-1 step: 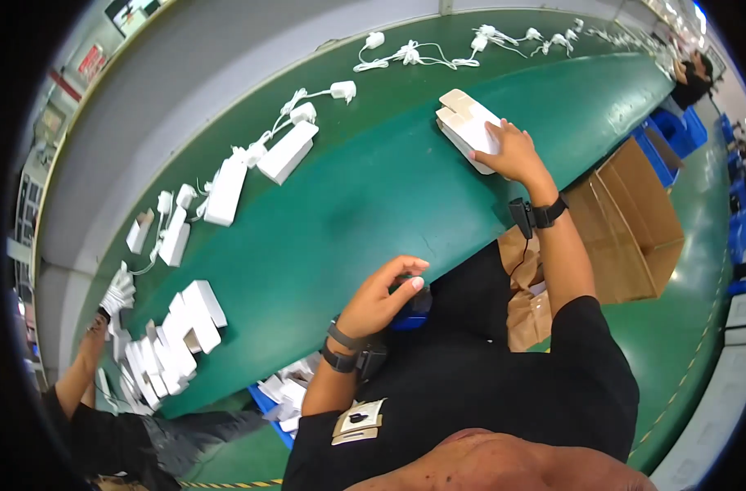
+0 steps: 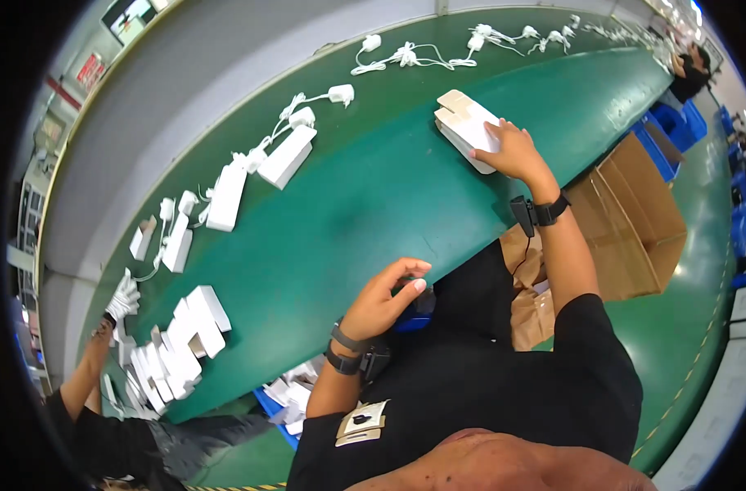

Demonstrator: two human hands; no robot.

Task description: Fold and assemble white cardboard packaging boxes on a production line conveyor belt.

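My right hand (image 2: 516, 153) lies over a white cardboard box (image 2: 468, 121) on the green work table. Its thumb is at the near side and its fingers reach across the top. The box has a tan, open-looking flap at its far end; it may be more than one flat box stacked, which I cannot tell. At the table's near edge, my left hand (image 2: 387, 296) hovers with fingers curved and thumb apart, nothing held. A small dark and blue object (image 2: 415, 315) shows partly beneath it.
White chargers with cables (image 2: 301, 117) line the back ledge, several white boxes (image 2: 287, 155) beside them. A co-worker's gloved hand (image 2: 124, 296) is at the left near piled white boxes (image 2: 176, 352). A large open carton (image 2: 635, 221) stands right; a blue bin (image 2: 276, 409) sits below the table.
The whole view has shifted very slightly. Both my hands and the white box keep the same places relative to each other.
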